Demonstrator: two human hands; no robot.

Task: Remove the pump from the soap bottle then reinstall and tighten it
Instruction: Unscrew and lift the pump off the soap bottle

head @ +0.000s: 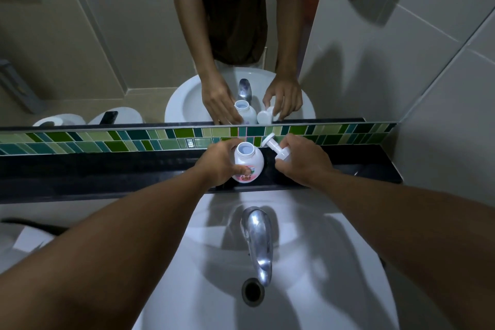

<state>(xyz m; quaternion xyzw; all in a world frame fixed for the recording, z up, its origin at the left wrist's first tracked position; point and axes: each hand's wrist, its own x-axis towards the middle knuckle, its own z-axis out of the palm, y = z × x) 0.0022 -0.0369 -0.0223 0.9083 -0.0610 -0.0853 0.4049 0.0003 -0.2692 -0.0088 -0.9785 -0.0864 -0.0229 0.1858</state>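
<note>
A white soap bottle (247,161) with a pink label stands upright on the black shelf (107,169) behind the sink, its round neck open and uncovered. My left hand (219,162) wraps around the bottle from the left, thumb on the label. The white pump (274,146) is off the bottle, tilted with its head pointing up and left, just to the right of the neck. My right hand (300,159) holds the pump by its collar. Bottle and pump are apart.
A white sink (187,262) with a chrome tap (258,238) and drain (252,291) lies below my arms. A green tile strip (120,139) and a mirror (134,48) back the shelf. A tiled wall (442,88) closes the right side.
</note>
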